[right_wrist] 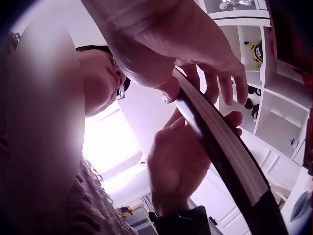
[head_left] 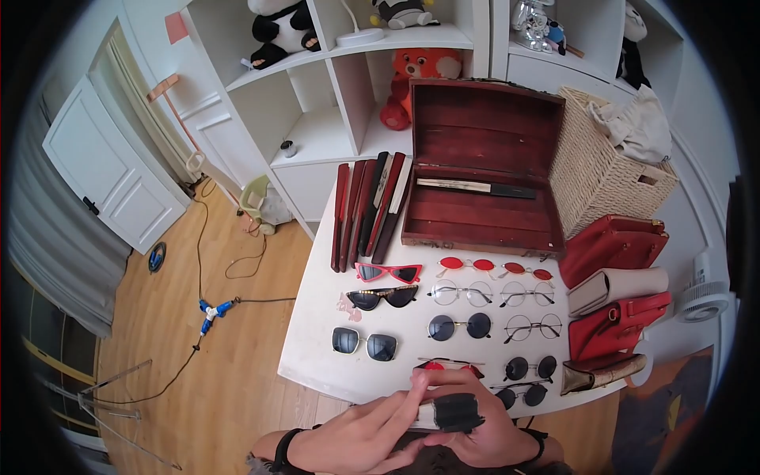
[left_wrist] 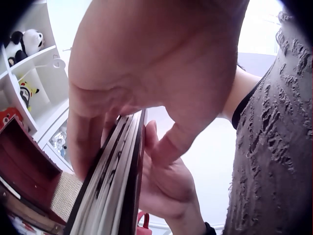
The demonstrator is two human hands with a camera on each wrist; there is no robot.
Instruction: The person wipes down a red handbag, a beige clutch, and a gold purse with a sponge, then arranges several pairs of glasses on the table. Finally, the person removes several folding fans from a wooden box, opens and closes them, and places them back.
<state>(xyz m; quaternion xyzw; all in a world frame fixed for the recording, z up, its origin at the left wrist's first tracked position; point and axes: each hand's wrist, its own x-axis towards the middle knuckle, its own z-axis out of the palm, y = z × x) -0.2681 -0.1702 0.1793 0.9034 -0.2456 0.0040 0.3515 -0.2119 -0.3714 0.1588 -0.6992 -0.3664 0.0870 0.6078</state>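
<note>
At the table's near edge both hands hold a folded hand fan (head_left: pixel 455 413) with dark outer ribs and pale folded leaves. My left hand (head_left: pixel 360 431) grips it from the left, fingers on one side and thumb on the other in the left wrist view. My right hand (right_wrist: pixel 181 39) pinches the fan (right_wrist: pixel 220 139) between thumb and fingers in the right wrist view, some fingers spread. Just beyond the hands lie red-lensed glasses (head_left: pixel 450 366), partly hidden by them. Several more folded fans (head_left: pixel 364 214) lie side by side at the table's far left.
An open dark-red suitcase (head_left: pixel 483 222) holds one folded fan (head_left: pixel 475 187). Rows of glasses (head_left: pixel 459 326) cover the middle of the white table (head_left: pixel 313 348). Red and pale handbags (head_left: pixel 613 324) line its right edge, with a woven basket (head_left: pixel 602 158) behind.
</note>
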